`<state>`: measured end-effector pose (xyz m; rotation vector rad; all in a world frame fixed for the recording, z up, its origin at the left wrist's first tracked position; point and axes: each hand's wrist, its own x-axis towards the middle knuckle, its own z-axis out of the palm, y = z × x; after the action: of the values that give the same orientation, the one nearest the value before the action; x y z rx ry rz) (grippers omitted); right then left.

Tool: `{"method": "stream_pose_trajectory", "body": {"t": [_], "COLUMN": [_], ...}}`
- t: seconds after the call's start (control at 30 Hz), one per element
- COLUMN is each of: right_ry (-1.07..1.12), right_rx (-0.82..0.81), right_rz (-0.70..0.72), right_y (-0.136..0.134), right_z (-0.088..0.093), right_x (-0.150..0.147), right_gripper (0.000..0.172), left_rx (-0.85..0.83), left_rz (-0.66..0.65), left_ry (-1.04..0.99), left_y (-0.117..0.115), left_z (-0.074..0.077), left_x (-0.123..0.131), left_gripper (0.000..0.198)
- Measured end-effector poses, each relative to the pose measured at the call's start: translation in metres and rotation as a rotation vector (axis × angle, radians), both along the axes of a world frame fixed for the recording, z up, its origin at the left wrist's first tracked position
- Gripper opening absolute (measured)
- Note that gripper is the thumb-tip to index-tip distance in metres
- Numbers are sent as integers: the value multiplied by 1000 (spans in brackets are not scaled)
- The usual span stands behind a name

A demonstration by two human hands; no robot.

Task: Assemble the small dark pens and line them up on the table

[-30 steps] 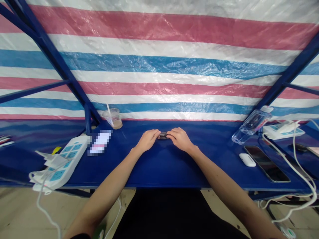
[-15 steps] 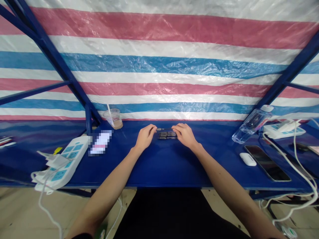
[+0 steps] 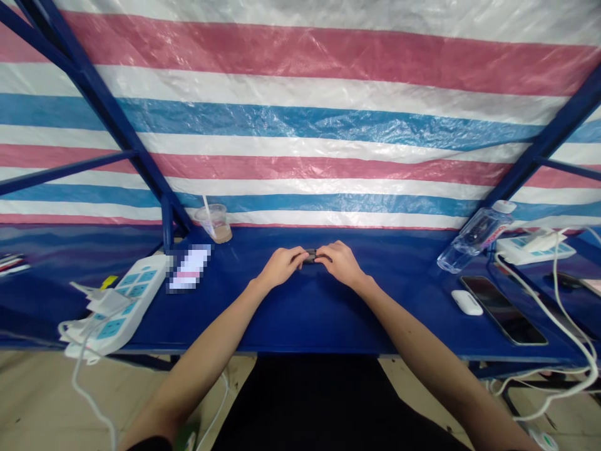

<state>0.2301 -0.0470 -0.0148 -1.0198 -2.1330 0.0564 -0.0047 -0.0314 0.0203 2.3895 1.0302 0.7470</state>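
Observation:
A small bunch of black pens (image 3: 310, 255) lies on the blue table, in the middle of the head view. Around its left end close the fingers of my left hand (image 3: 283, 264). My right hand (image 3: 342, 260) grips the right end in the same way, with a short gap between the two hands. Only the middle of the pens shows; their ends are covered by my fingers, and I cannot tell them apart.
At the left are a plastic cup with a straw (image 3: 216, 223), a blurred-out phone (image 3: 190, 269) and a power strip (image 3: 123, 305). Rightward stand a water bottle (image 3: 474, 238), a white earbud case (image 3: 467, 302), a dark phone (image 3: 503, 310) and another power strip (image 3: 516, 249).
Both hands have come down and closer together. The single pen held between them above the row is now down with the others, and my fingers have closed around the bunch's ends.

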Motion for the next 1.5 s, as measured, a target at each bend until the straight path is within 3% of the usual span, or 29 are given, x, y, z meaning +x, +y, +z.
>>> {"method": "stream_pose_trajectory", "body": {"t": [0.17, 0.3, 0.4, 0.53, 0.63, 0.77, 1.03, 1.27, 1.37, 1.5], "right_ry": [12, -43, -51, -5, 31, 55, -39, 31, 28, -7], "right_rx": [1, -72, -97, -80, -50, -26, -69, -39, -42, -54], "right_rz": [19, 8, -6, -27, -37, -46, -47, -62, -78, -61], "right_y": [-1, -1, -2, -3, -3, -2, 2, -1, -2, 0], "right_z": [3, 5, 6, 8, 9, 9, 6, 6, 6, 5], "right_x": [1, 1, 0, 1, 3, 4, 4, 4, 5, 5], "right_gripper": [10, 15, 12, 5, 4, 4, 19, 4, 4, 8], "left_rx": [-30, 52, 82, 30, 35, 80, 174, 53, 39, 91], "left_rz": [-32, -72, -62, 1, 20, 24, -15, -2, -21, -37], "left_ry": [-60, -130, -124, -86, -57, -30, -116, -36, 3, -29], "left_y": [2, 4, 6, 6, 5, 7, 10, 8, 8, 11], "left_z": [-5, -8, -10, -10, -6, -5, -6, -6, -6, -8], "left_x": [0, 1, 2, 1, 0, -2, -4, -2, -2, -3], "left_gripper": [24, 18, 20, 39, 31, 43, 26, 35, 47, 36]}}
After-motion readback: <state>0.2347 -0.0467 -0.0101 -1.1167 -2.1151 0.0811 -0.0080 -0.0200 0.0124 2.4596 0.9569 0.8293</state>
